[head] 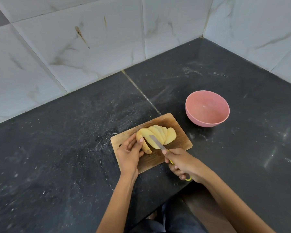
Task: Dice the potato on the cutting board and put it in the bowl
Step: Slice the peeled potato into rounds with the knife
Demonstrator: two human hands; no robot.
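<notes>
- Two dark stone slabs make up the countertop, dusted with pale specks; marbled wall tiles stand behind it.
- Wooden cutting board lies near the counter's front edge, nothing blocking it.
- Pink bowl sits just beyond the board's right corner, with nothing in it, an open path for the pieces.
- Potato lies on the board, fanned into slices, with one end piece not yet cut.
- Left hand grips that end piece, fingertip on top.
- Right hand is curled round the yellow-handled knife, blade resting across the slices.
- Slicing looks nearly done; I judge it best to stack the slices flat, keep fingertips tucked back, then cut strips and crosswise cubes.
</notes>
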